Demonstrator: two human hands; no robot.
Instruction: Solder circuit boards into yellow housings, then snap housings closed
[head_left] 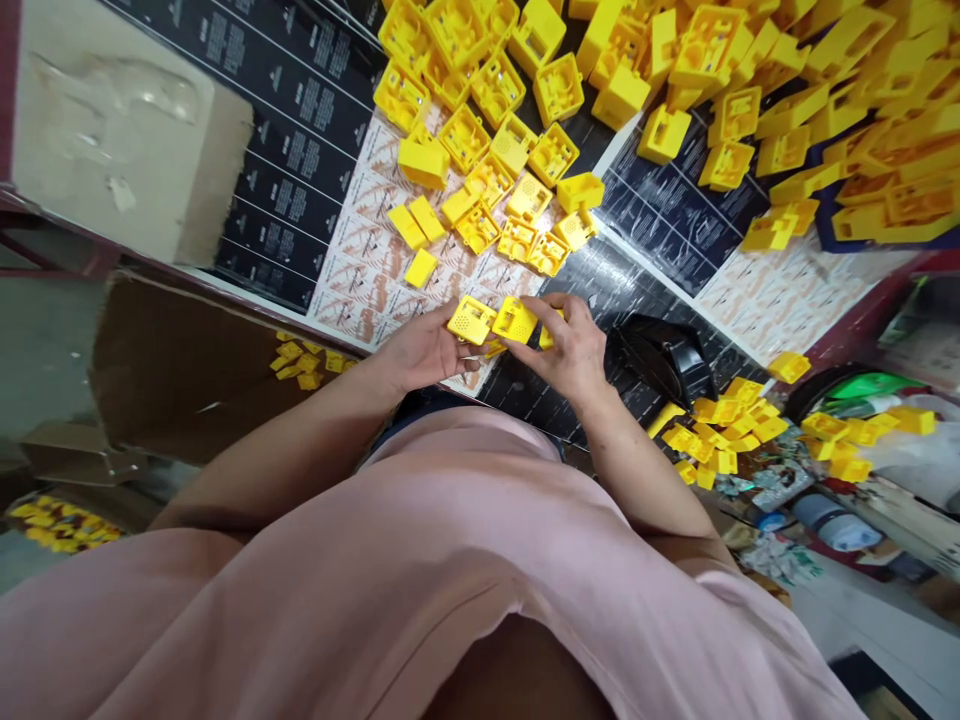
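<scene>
Near the table's front edge, my left hand (429, 350) holds a yellow plastic case (472, 320) with small round holes in its face. Close beside it on the right, my right hand (566, 345) grips a second yellow piece (514, 320) between thumb and fingers. The two pieces are nearly touching. Another yellow part shows partly behind the right fingers, and a bit of yellow is visible below, between the hands. Just beyond my hands, several yellow cases (478, 228) and small flat yellow blocks (421, 268) lie on the patterned sheet.
A large heap of yellow cases (787, 140) covers the back right. A black object (664, 355) sits right of my right hand, near more yellow pieces (724, 430). An open cardboard box (165, 370) with yellow pieces stands below the table's left edge; a cardboard piece (127, 130) lies back left.
</scene>
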